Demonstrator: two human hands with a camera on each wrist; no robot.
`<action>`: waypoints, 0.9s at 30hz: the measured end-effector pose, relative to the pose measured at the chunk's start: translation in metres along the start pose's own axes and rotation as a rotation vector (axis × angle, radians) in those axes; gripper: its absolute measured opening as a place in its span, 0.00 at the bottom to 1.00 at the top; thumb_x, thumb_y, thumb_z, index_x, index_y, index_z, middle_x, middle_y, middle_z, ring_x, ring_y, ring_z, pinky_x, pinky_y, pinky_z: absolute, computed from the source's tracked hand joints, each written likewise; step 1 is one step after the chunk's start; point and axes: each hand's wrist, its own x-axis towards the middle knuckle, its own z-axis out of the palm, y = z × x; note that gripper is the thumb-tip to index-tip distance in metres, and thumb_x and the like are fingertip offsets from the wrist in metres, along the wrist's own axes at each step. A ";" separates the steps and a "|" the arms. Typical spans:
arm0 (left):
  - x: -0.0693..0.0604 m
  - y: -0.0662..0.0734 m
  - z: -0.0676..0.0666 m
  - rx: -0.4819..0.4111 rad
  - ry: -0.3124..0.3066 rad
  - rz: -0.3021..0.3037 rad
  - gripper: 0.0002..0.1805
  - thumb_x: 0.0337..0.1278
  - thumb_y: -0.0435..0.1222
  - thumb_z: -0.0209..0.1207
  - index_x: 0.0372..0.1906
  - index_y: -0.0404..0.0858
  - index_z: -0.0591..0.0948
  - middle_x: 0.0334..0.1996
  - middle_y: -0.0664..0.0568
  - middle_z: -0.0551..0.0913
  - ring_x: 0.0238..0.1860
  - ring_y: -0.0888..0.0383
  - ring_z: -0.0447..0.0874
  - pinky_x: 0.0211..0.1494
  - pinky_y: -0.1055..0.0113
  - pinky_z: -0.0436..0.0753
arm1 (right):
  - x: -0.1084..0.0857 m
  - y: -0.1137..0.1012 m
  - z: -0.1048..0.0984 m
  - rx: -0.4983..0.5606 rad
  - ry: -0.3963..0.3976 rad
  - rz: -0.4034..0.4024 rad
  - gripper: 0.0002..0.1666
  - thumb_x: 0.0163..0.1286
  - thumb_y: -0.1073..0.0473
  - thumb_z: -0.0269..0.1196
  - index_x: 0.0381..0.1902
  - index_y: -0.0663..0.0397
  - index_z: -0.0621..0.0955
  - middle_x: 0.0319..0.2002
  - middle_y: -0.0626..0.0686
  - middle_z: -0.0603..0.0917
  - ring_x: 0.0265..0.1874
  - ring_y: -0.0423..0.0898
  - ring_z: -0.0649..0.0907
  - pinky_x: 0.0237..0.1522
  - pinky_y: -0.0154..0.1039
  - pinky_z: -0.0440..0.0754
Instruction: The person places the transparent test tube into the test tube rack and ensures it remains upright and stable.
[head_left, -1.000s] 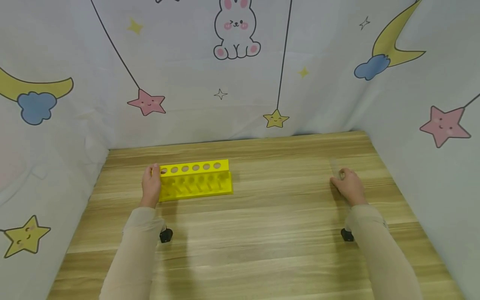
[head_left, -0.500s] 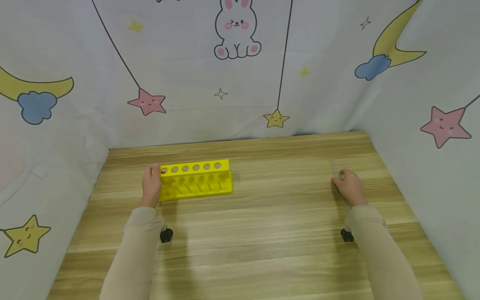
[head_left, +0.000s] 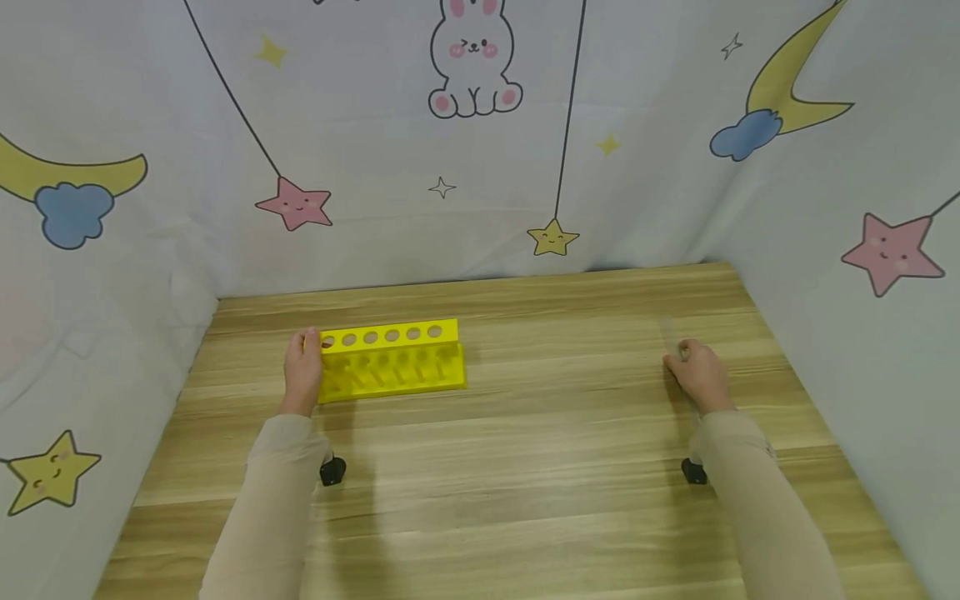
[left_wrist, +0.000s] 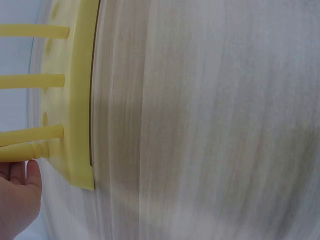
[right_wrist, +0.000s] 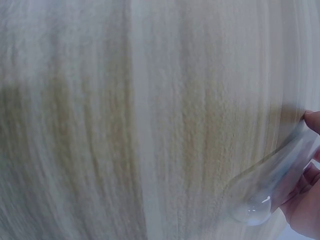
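Note:
A yellow test tube rack (head_left: 393,371) stands at the left of the table, with a row of round holes in its top bar and pegs below. My left hand (head_left: 303,371) grips its left end; in the left wrist view the fingers and thumb (left_wrist: 33,175) meet a yellow end post (left_wrist: 20,152). Far to the right, my right hand (head_left: 701,373) holds a clear test tube (head_left: 670,335) close to the tabletop. In the right wrist view the tube's rounded end (right_wrist: 258,210) points toward the camera, and the fingers wrap its middle. No tubes show in the rack.
The wood-grain table (head_left: 517,467) has a white cloth wall (head_left: 360,125) printed with a rabbit, stars and moons behind it and at both sides. Small black devices (head_left: 332,471) sit under each wrist.

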 end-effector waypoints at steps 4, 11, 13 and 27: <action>-0.001 0.001 0.000 -0.007 -0.001 -0.005 0.29 0.66 0.52 0.30 0.57 0.32 0.61 0.53 0.36 0.68 0.57 0.45 0.61 0.59 0.55 0.60 | 0.001 0.000 0.000 -0.002 -0.011 0.016 0.30 0.65 0.50 0.51 0.55 0.70 0.65 0.51 0.73 0.70 0.47 0.66 0.72 0.43 0.55 0.71; -0.001 0.000 0.000 -0.009 -0.004 -0.007 0.31 0.64 0.54 0.29 0.57 0.32 0.60 0.55 0.37 0.67 0.57 0.46 0.61 0.59 0.56 0.60 | 0.001 0.001 -0.001 0.017 -0.029 0.019 0.32 0.65 0.49 0.50 0.56 0.70 0.64 0.52 0.73 0.69 0.48 0.66 0.72 0.42 0.55 0.71; -0.001 0.000 0.000 -0.008 -0.005 -0.007 0.31 0.64 0.53 0.29 0.57 0.32 0.60 0.55 0.38 0.67 0.57 0.46 0.61 0.59 0.56 0.60 | 0.001 0.001 -0.001 0.015 -0.035 0.016 0.32 0.65 0.48 0.49 0.56 0.70 0.64 0.52 0.73 0.69 0.47 0.66 0.72 0.42 0.55 0.71; 0.002 -0.003 0.001 -0.012 0.012 0.006 0.27 0.65 0.52 0.31 0.52 0.33 0.63 0.51 0.39 0.69 0.52 0.51 0.63 0.47 0.67 0.62 | 0.002 0.003 -0.001 0.028 -0.057 0.017 0.32 0.66 0.49 0.48 0.57 0.69 0.63 0.52 0.73 0.69 0.46 0.64 0.73 0.41 0.54 0.71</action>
